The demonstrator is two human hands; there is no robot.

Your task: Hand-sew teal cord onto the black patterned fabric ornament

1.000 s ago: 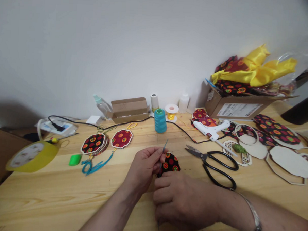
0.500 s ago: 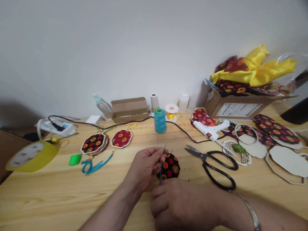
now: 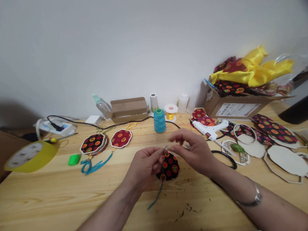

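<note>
My left hand (image 3: 148, 164) is closed in a pinch on a teal thread strand (image 3: 158, 194). Its short upper end pokes above the fingertips, while the longer end hangs down and trails over the table. My right hand (image 3: 194, 152) is just to the right of that upper end, thumb and forefinger apart; whether the thumb touches the thread I cannot tell. Below the hands lies a black scalloped fabric piece (image 3: 172, 168) with red and orange round motifs, partly covered by the thread. Scissors (image 3: 227, 156) with black handles lie mostly hidden under my right hand and forearm.
A teal thread cone (image 3: 159, 121) and a yellow cord spool (image 3: 170, 113) stand behind. A glue gun (image 3: 211, 130) lies right, before a cardboard box (image 3: 236, 107) of fabric. Tasselled ornaments (image 3: 93, 143), a green block (image 3: 74, 159) and a tape roll (image 3: 31, 156) are left.
My right hand has risen from the thread's lower part to its upper end, now partly covering the scissors. The lower thread hangs free. My left hand keeps its pinch.
</note>
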